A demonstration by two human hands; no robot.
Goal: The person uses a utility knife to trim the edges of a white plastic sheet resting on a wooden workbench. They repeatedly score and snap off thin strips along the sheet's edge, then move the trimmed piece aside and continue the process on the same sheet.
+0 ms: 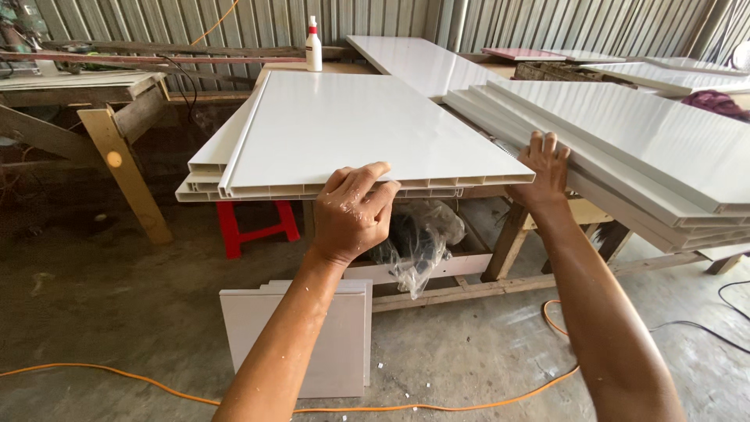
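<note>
A broad white hollow-core plastic panel [351,129] lies flat on top of another like it, the pair resting on a wooden workbench [508,234] and jutting out past its near edge. To the right a stack of longer white plastic panels [648,148] lies at an angle, its near corner just beside the top panel's right end. Both forearms reach forward from the bottom of the view.

The left hand [351,211] is at the near cut edge of the top panel, thumb lying over the upper face and the fingers curled close together under the edge, pinching the panel. The right hand [545,168] is at the panel's right corner, where it meets the angled stack; its fingers are slightly spread and laid flat over the edge, and whether they grip underneath cannot be told.

Under the bench sit a red plastic stool [250,227] and a crumpled clear plastic bag [422,242]. A pale square board offcut [305,336] leans on the concrete floor near the left forearm. An orange cable [469,402] snakes across the floor. A small white bottle with a red cap [313,47] stands at the bench's far end.
</note>
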